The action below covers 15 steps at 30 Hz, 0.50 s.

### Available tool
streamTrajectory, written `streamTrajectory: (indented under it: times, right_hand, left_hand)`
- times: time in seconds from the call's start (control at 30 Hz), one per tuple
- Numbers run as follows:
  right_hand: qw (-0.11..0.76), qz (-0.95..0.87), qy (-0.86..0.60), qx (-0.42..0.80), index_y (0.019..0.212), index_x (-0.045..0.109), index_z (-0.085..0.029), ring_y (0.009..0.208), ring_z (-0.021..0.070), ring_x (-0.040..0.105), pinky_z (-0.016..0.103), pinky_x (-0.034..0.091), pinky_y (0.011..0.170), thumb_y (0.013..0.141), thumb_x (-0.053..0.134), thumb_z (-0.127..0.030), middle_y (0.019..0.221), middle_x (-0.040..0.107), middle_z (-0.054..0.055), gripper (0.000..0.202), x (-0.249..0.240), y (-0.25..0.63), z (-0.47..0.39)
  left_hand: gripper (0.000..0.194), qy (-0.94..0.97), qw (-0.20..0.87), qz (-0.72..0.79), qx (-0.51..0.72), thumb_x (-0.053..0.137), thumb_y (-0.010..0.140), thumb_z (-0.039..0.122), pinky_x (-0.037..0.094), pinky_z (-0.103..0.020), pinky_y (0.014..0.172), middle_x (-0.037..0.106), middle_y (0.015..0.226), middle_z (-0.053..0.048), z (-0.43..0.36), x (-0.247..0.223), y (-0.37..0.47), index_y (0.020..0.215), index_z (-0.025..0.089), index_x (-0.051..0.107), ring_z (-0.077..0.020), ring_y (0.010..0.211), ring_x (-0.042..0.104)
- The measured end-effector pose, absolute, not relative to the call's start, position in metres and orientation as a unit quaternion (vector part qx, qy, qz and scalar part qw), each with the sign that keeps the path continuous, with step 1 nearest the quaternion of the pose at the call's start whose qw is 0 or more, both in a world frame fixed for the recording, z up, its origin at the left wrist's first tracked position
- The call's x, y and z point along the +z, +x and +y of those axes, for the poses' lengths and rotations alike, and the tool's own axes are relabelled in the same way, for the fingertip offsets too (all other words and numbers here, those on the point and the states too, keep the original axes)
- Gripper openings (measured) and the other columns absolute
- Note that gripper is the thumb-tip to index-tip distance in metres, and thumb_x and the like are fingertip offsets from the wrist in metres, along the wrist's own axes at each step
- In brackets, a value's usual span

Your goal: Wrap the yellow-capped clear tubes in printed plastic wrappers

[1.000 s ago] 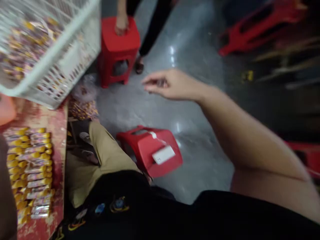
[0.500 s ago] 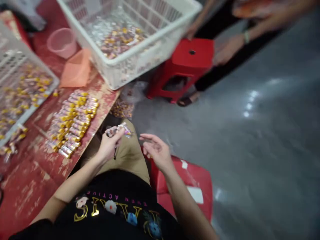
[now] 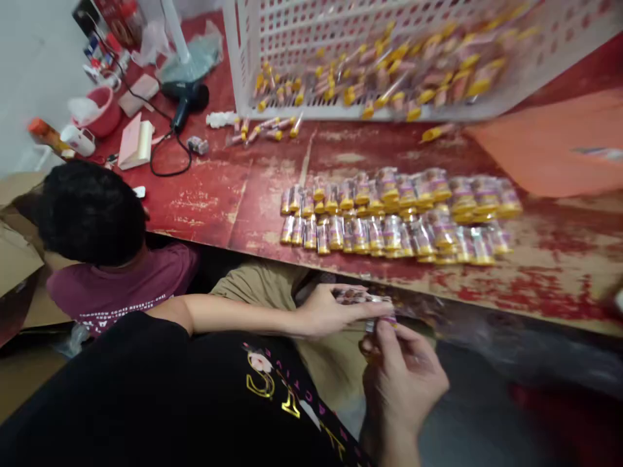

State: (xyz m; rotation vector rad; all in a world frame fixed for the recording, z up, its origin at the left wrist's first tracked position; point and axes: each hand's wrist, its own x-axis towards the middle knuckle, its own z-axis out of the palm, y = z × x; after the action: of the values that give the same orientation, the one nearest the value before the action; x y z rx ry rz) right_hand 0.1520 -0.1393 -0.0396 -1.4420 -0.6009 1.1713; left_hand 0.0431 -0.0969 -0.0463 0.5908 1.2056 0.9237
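My left hand (image 3: 328,312) is closed around several small clear-wrapped packets (image 3: 353,296) over my lap, below the table edge. Close against it, my right hand (image 3: 406,363) pinches a small wrapped piece (image 3: 382,320) between thumb and fingers. On the red, worn table (image 3: 204,201) lie two long rows of wrapped packets with yellow ends (image 3: 360,233), piled over one another towards the right. Behind them a white basket (image 3: 238,65) holds many loose yellow-ended packets (image 3: 331,84). A few more packets (image 3: 277,128) lie in front of the basket.
An orange sheet (image 3: 549,143) lies at the right. At the left are a hair dryer (image 3: 182,100) with its cord, a notebook (image 3: 136,143), a pink basin (image 3: 103,110) and a white mug (image 3: 78,139). A person in a maroon shirt (image 3: 126,282) sits by the table's left edge.
The view has swung left towards the table. My right hand, apart from the left and with fingers spread before, is now against it, pinching a small piece.
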Motion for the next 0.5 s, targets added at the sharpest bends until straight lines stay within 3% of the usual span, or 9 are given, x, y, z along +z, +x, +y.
streamTrajectory:
  times: [0.13, 0.3, 0.4, 0.5]
  right_hand:
    - [0.514, -0.212, -0.59, 0.585, 0.079, 0.068, -0.015, 0.044, 0.0053, 0.048, 0.018, 0.037, 0.043, 0.058, 0.091, -0.042, 0.055, 0.059, -0.005, 0.041, -0.051, 0.165, -0.16]
    - [0.551, -0.176, -0.578, 0.576, 0.076, 0.066, -0.016, 0.043, 0.0034, 0.043, 0.016, 0.033, 0.042, 0.059, 0.09, -0.04, 0.054, 0.054, -0.006, 0.039, -0.055, 0.172, -0.171]
    - [0.587, -0.157, -0.543, 0.579, 0.076, 0.065, -0.017, 0.043, 0.0024, 0.04, 0.015, 0.032, 0.042, 0.064, 0.087, -0.041, 0.053, 0.048, -0.008, 0.035, -0.058, 0.172, -0.163]
    - [0.603, -0.142, -0.496, 0.608, 0.091, 0.068, -0.021, 0.055, 0.0051, 0.05, 0.017, 0.045, 0.051, 0.069, 0.082, -0.041, 0.066, 0.053, -0.006, 0.033, -0.06, 0.175, -0.153]
  left_hand:
    - [0.054, 0.202, 0.694, 0.552, 0.416, 0.093, 0.048, 0.042, 0.046, -0.031, 0.084, 0.071, 0.089, -0.007, -0.117, -0.047, 0.047, 0.088, 0.011, 0.072, -0.0143, 0.081, 0.059]
    - [0.052, 0.212, 0.718, 0.525, 0.405, 0.09, 0.053, 0.05, 0.038, -0.023, 0.059, 0.056, 0.061, 0.005, -0.119, -0.038, 0.059, 0.079, 0.012, 0.067, -0.0047, 0.054, 0.04]
    - [0.053, 0.217, 0.702, 0.525, 0.428, 0.091, 0.051, 0.051, 0.03, -0.02, 0.049, 0.05, 0.055, 0.007, -0.109, -0.036, 0.064, 0.074, 0.012, 0.062, -0.0029, 0.048, 0.035]
    - [0.053, 0.206, 0.704, 0.537, 0.416, 0.091, 0.051, 0.051, 0.02, -0.018, 0.042, 0.047, 0.054, 0.006, -0.092, -0.038, 0.062, 0.071, 0.011, 0.062, -0.0022, 0.046, 0.034]
